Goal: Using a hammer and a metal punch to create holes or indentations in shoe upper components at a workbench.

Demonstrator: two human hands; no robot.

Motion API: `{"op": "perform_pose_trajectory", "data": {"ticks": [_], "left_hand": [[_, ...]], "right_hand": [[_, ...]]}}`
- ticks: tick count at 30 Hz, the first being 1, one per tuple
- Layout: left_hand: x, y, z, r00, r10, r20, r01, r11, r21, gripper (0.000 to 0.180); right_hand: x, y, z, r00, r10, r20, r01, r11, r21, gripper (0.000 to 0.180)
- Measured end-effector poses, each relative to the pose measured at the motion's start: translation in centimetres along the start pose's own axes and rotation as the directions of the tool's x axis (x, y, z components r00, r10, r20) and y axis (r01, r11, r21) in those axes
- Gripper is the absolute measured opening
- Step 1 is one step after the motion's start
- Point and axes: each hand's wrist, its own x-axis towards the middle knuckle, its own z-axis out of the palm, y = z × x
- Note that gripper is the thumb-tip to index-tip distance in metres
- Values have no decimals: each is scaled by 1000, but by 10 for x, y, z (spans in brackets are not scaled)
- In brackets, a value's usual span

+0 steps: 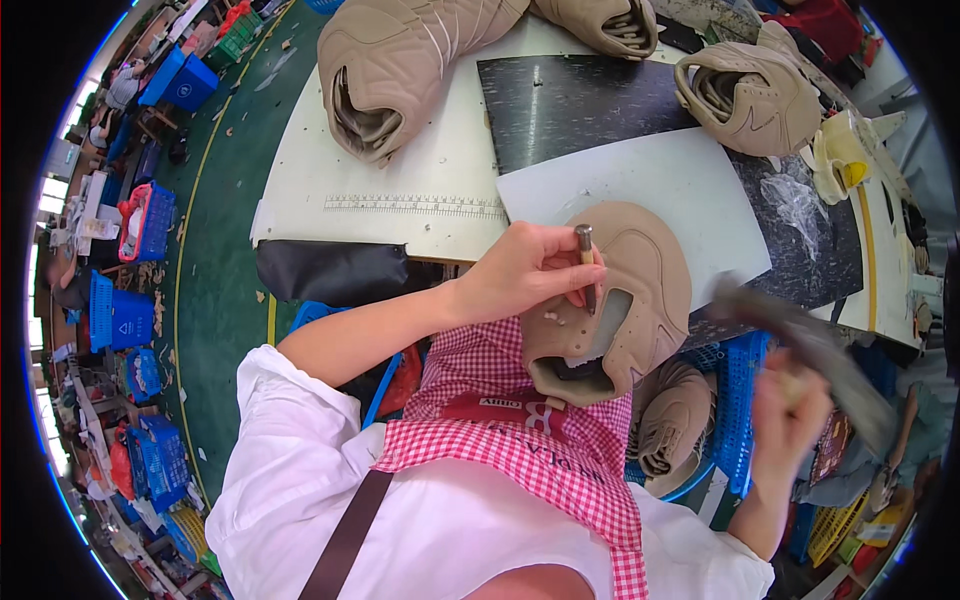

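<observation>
My left hand (515, 278) pinches a short metal punch (586, 245), upright, its lower tip at the beige shoe upper (655, 265). The upper lies flattened, partly on a white sheet (650, 180) and partly over the table's near edge above my apron. It has a cut-out opening, and small scraps lie on it beside the punch. To the right, my right hand (790, 405) is closed around a hammer (835, 355), raised off the table. Motion blurs both the hand and the hammer.
Stacked beige uppers (385, 75) stand at the back left, with more (750, 95) at the back right. A black mat (560, 110) lies under the sheet. Crumpled clear plastic (797, 210) sits on its right. Below the table, a blue basket (740, 400) holds uppers.
</observation>
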Motion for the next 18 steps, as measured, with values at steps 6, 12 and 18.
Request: {"op": "perform_pose_trajectory", "data": {"ticks": [6,12,18], "left_hand": [[4,7,9,909,320,267,-415,650,636,16],[5,0,-1,999,16,-28,-14,996,85,12],[13,6,5,986,150,72,-166,925,343,13]], "right_hand": [[8,-19,7,966,-254,40,255,966,-34,17],[7,-7,25,971,-4,238,41,988,-152,13],[6,-18,-45,930,-339,-142,367,884,290,31]]}}
